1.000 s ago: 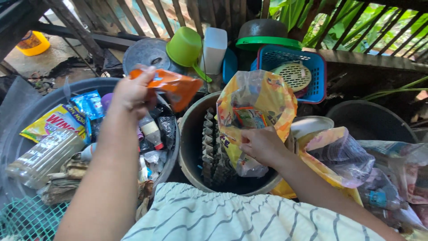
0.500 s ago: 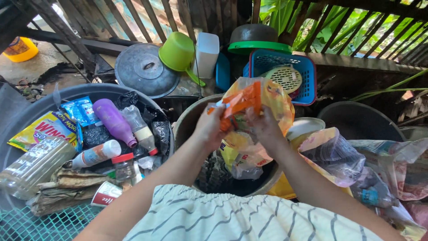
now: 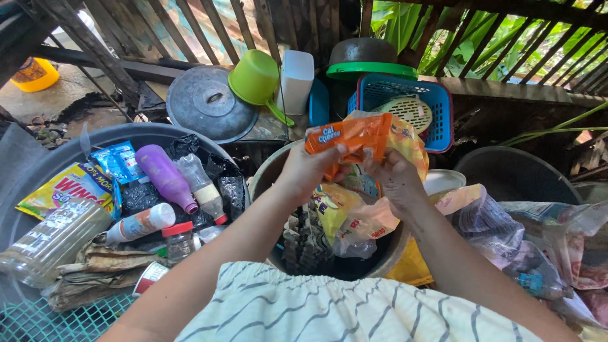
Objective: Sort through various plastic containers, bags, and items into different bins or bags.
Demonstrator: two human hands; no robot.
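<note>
Both my hands hold things up over a round dark basin (image 3: 269, 171) in the middle. My left hand (image 3: 310, 170) grips an orange snack wrapper (image 3: 351, 138) by its lower left part. My right hand (image 3: 392, 177) pinches the wrapper's right side together with a yellow plastic bag (image 3: 345, 212) that hangs down into the basin. Dark folded items lie inside the basin under the bag.
A grey tub (image 3: 38, 171) at left holds a purple bottle (image 3: 166, 177), clear bottles, sachets and a jar. Behind stand a metal lid (image 3: 206, 104), green dipper (image 3: 256, 79), white container (image 3: 296, 79) and blue basket (image 3: 437, 104). Plastic bags (image 3: 506, 234) pile at right.
My left hand carried the orange wrapper from above the grey tub over to the middle basin. It now meets my right hand, which holds the yellow bag there.
</note>
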